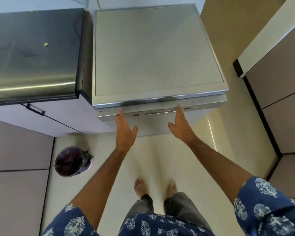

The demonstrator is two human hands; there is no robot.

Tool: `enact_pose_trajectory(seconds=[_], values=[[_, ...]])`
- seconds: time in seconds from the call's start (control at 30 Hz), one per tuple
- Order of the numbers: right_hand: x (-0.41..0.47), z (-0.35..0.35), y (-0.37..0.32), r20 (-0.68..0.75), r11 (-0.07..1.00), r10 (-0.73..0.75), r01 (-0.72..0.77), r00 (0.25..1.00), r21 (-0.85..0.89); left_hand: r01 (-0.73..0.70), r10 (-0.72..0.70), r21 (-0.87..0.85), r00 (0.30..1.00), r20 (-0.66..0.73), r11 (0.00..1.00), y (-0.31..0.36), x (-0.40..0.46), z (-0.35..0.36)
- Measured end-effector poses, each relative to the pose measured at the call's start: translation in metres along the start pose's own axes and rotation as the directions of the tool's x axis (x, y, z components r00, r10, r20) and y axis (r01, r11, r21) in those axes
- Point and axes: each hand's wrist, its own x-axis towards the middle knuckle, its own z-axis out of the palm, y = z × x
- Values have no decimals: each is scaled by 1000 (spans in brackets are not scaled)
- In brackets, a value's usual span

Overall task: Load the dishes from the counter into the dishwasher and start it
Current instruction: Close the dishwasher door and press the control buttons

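I'm standing barefoot in front of one dishwasher (pixel 158 68), looking straight down on its pale flat top, and its door is sitting closed. I'm reaching both arms out: two hands, both flat and spread. My left hand (pixel 125 129) is stretching forward with straight fingers, the fingertips touching the upper edge of the door near its left corner, thumb splayed out to the side, holding nothing. My right hand (pixel 180 126) is doing the same further right, fingertips meeting the control strip (pixel 162 111) just under the silver lip, thumb wide, also holding nothing. Along that strip I'm counting several small marks, too blurred to read. To the left, one steel counter (pixel 32 55) is lying bare but for two tiny yellowish crumbs. One black handle (pixel 35 109) is showing on the cabinet below it. One dark-lined bin (pixel 71 161) is sitting on the floor by my left arm.
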Motion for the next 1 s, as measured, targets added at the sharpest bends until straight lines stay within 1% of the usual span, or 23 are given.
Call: enact_pose_trajectory(seconds=[0.03,0.07,0.1,0.13,0.17,0.2,0.23,0.27,0.3,0.37,0.43,0.5,0.53,0.63,0.77,0.9,1.0], values=[[9,-8,-4,-56,962,-83,65,995,-266,-8,11,97,1000,-27,995,4,11,-2],[17,-16,-8,-97,845,-198,119,975,-522,-17,32,237,998,-61,971,8,19,-3],[23,-23,-13,-116,695,-320,149,940,-704,-37,79,395,993,-90,918,10,23,-3],[31,-30,-13,-115,590,-427,180,897,-787,-74,150,538,984,-98,840,12,26,-3],[40,-35,-12,-72,513,-501,229,863,-827,-124,231,642,969,-85,756,12,27,-2],[49,-42,-9,-34,458,-556,273,831,-846,-176,310,712,949,-62,680,12,27,0],[60,-50,-6,-9,426,-581,295,814,-855,-232,389,764,921,-27,603,10,29,0],[71,-59,-5,11,417,-573,303,819,-857,-273,446,802,895,9,532,10,35,-2],[82,-70,-5,42,405,-550,310,834,-860,-291,475,832,879,39,472,12,46,-4],[106,-87,-7,165,350,-488,365,857,-863,-282,445,869,892,82,406,23,73,-11],[118,-93,-8,259,318,-474,437,842,-841,-325,386,864,907,169,384,32,99,-18],[128,-95,-6,278,323,-513,483,812,-814,-381,336,845,906,259,376,34,116,-22],[131,-95,-4,277,325,-534,496,799,-805,-389,321,836,907,274,386,32,120,-23],[134,-93,2,265,312,-579,509,771,-802,-373,326,831,912,248,412,28,119,-19],[137,-91,5,285,275,-611,535,738,-799,-356,330,859,914,238,367,28,118,-16],[141,-89,9,277,257,-643,541,714,-801,-352,335,866,913,234,354,29,118,-16],[140,-89,9,273,253,-648,538,711,-804,-358,337,861,911,237,362,32,117,-17]])
